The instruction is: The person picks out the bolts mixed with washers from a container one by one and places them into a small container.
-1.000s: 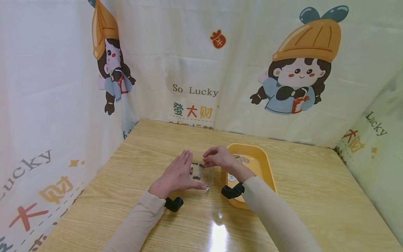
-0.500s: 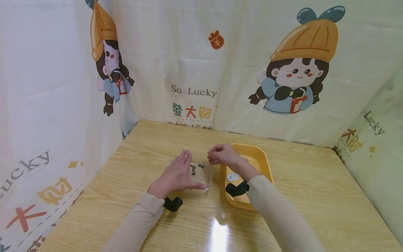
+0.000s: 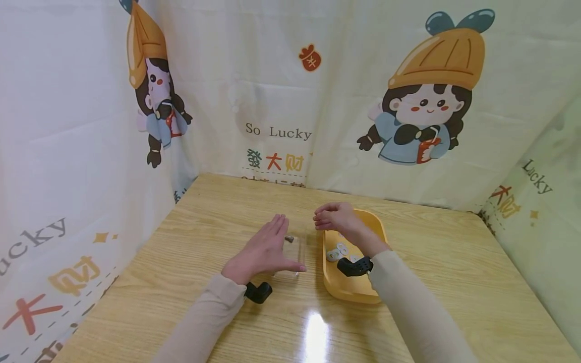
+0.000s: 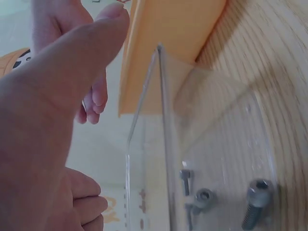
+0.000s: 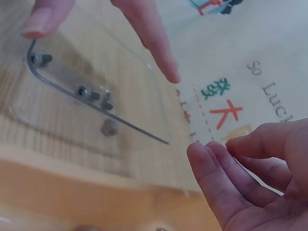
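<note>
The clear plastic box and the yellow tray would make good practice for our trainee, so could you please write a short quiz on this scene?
1. Multiple choice: what lies in the yellow tray?
A) pencils
B) washers
C) spoons

2. True or false: all the socket-head screws in the left wrist view lie outside the clear plastic box.

3. Short answer: in the head view, which hand is nearer the tray?

Key:
1. B.
2. False; they lie inside the box.
3. The right hand.
</note>
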Action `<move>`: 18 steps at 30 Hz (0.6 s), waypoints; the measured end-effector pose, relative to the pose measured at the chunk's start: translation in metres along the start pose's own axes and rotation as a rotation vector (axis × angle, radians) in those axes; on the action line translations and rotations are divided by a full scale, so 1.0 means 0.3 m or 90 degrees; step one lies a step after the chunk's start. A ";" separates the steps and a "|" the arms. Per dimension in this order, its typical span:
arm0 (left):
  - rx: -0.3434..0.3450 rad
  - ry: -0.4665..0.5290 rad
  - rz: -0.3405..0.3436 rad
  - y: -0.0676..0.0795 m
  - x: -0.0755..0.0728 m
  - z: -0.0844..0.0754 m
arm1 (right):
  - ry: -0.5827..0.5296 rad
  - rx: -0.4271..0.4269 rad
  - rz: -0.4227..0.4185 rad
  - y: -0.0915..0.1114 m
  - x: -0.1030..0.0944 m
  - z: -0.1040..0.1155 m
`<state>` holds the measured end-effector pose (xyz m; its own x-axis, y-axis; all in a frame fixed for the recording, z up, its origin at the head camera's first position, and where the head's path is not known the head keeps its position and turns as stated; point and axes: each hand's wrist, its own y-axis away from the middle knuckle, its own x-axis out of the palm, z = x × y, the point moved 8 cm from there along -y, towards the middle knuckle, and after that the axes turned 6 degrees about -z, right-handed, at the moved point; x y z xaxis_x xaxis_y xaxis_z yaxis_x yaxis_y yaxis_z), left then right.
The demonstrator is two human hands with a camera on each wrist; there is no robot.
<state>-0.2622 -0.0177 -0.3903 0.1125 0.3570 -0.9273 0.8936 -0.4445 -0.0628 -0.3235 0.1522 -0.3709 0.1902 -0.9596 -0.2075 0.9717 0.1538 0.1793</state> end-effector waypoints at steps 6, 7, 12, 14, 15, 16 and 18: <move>0.034 -0.010 0.002 -0.021 0.011 -0.043 | 0.008 0.003 -0.025 0.004 -0.083 -0.022; 0.035 -0.007 0.005 -0.025 0.014 -0.048 | 0.007 0.006 -0.030 0.004 -0.095 -0.028; 0.046 -0.013 0.016 -0.036 0.026 -0.079 | 0.001 0.019 -0.059 0.002 -0.142 -0.064; 0.052 -0.015 0.020 -0.038 0.031 -0.094 | 0.008 0.021 -0.064 0.001 -0.150 -0.077; 0.056 -0.014 0.022 -0.039 0.033 -0.102 | 0.013 0.024 -0.067 -0.001 -0.154 -0.084; 0.058 -0.014 0.025 -0.041 0.037 -0.109 | 0.015 0.029 -0.074 -0.003 -0.158 -0.092; 0.068 -0.015 0.026 -0.044 0.043 -0.125 | 0.020 0.037 -0.083 -0.009 -0.164 -0.109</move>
<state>-0.2562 0.0236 -0.3876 0.1360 0.3188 -0.9380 0.8367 -0.5439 -0.0635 -0.3308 0.2067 -0.3925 0.0681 -0.9625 -0.2628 0.9788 0.0134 0.2045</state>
